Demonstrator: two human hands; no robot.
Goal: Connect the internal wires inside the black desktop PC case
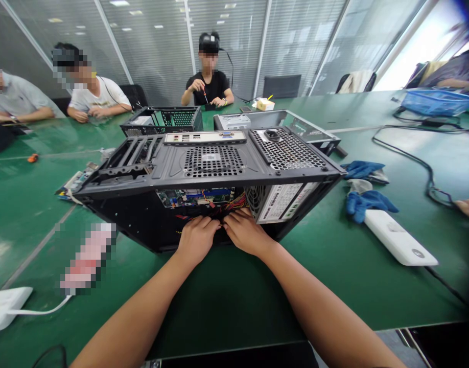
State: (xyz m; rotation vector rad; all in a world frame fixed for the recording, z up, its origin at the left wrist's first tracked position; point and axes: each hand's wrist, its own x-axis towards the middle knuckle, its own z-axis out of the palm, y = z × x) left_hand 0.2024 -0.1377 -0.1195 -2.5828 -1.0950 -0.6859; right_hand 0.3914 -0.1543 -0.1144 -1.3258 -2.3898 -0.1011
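Observation:
A black desktop computer case [165, 176] stands on the table with its rear panel facing up and its open side toward me. Inside it are a motherboard [196, 197], a labelled power supply [284, 202] and a bundle of coloured wires [236, 202]. My left hand [198, 237] reaches into the lower opening, its fingers curled and closed. Close beside it, my right hand [244, 231] is closed too, just below the wires and left of the power supply. The fingertips of both hands nearly meet. Whatever lies between them is too small and dark to name.
Behind the case stand another open case [173, 120] and a grey case [311, 134]. Blue gloves [372, 199] and a white power bank [399, 237] lie right, near black cables [414, 153]. A circuit board [71, 184] is left. Several people sit around the table.

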